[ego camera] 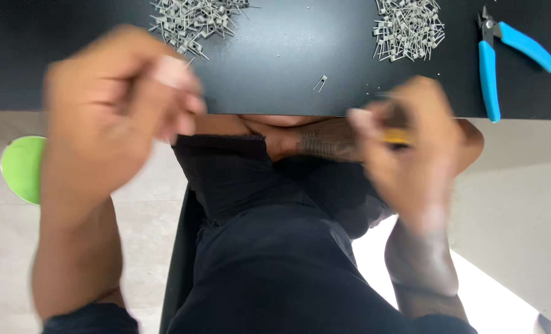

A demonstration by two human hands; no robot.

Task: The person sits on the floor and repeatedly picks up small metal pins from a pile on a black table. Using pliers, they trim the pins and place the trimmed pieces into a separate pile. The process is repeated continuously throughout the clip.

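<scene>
My left hand [111, 108] is raised in front of the black table's edge [275, 93]. It is blurred, with fingers curled and thumb against the forefinger; whether it pinches anything small I cannot tell. My right hand [414, 145] is also blurred and is closed around a small tool with a yellow part [396, 137] showing between the fingers. A single small metal piece [320, 82] lies on the table between the two hands.
Two piles of small grey metal pieces lie at the table's far side, one left [192, 18] and one right [408, 28]. Blue-handled cutters [491, 62] lie at the right. Below are my dark-clothed lap, a pale floor and a green round object [23, 168].
</scene>
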